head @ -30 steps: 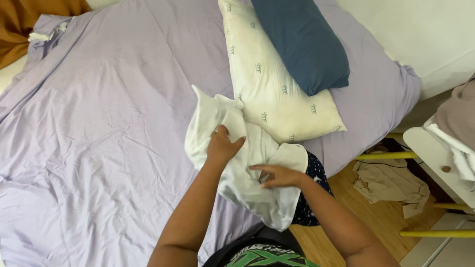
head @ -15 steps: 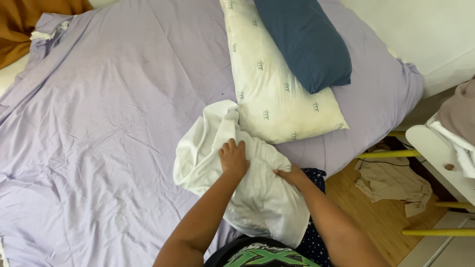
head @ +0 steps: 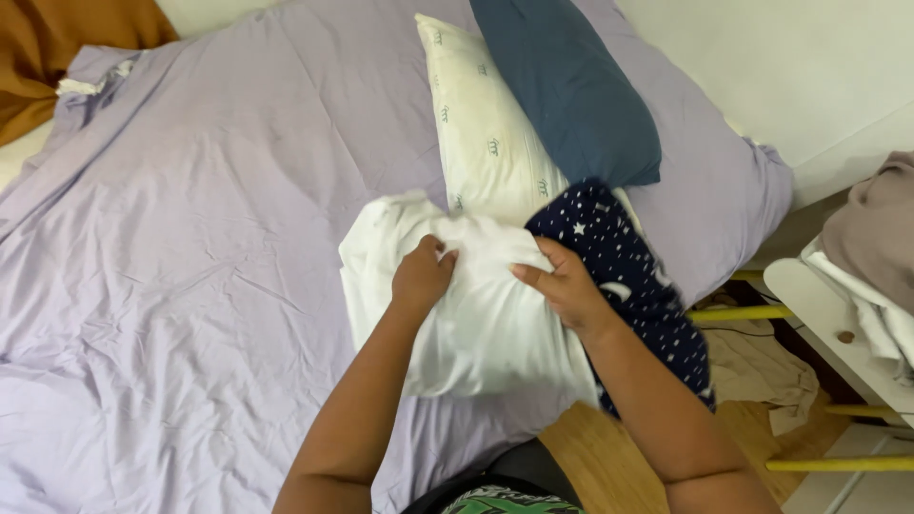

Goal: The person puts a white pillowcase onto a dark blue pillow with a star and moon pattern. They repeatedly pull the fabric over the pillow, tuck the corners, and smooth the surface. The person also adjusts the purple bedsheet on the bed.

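White pillowcase point(head: 476, 324) bunched on lilac sheet point(head: 190, 238), left hand point(head: 421, 276) fingers gripping it, right hand point(head: 562, 284) fingers pinching its edge.

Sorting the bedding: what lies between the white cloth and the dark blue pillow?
In the head view, the cream patterned pillow lies between the white cloth and the dark blue pillow.

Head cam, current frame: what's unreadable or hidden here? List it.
- Head view: what the white cloth is, whether pillowcase or garment; it is bunched under the left hand and right hand.
- Navy star-print fabric: its near part is hidden behind the right forearm.
- Blue pillow: top cut off by the frame edge.
- Clothes pile on the white rack: cut off at the right edge.
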